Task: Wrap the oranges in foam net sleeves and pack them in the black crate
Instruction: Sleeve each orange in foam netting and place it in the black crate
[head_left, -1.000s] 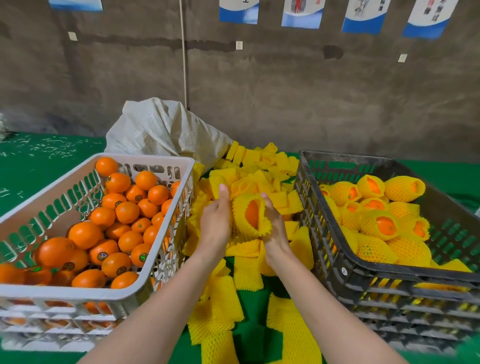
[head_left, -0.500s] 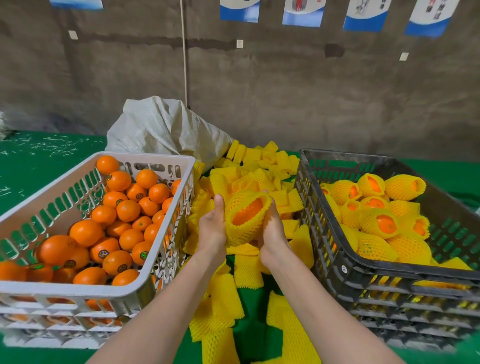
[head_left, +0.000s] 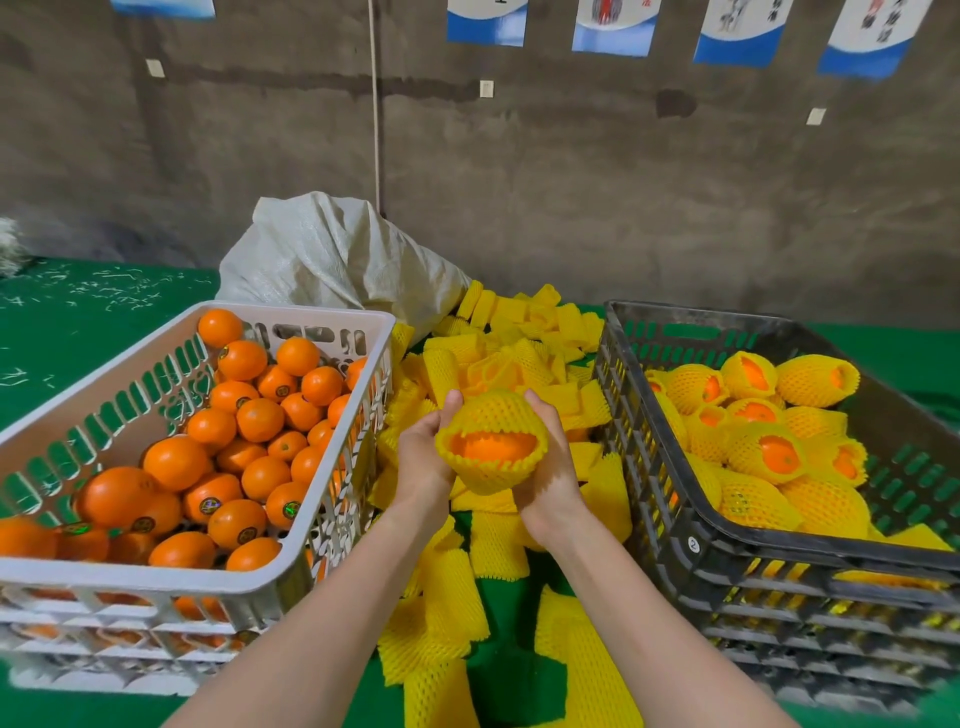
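A round orange in a yellow foam net sleeve (head_left: 492, 441) is clasped between the left hand (head_left: 423, 457) and right hand (head_left: 551, 470), above loose yellow foam sleeves (head_left: 452, 597), between the white plastic crate (head_left: 332, 499) and the black plastic crate (head_left: 670, 519)

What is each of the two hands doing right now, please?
Left hand: holds the sleeved orange from its left side.
Right hand: holds the same orange from the right.
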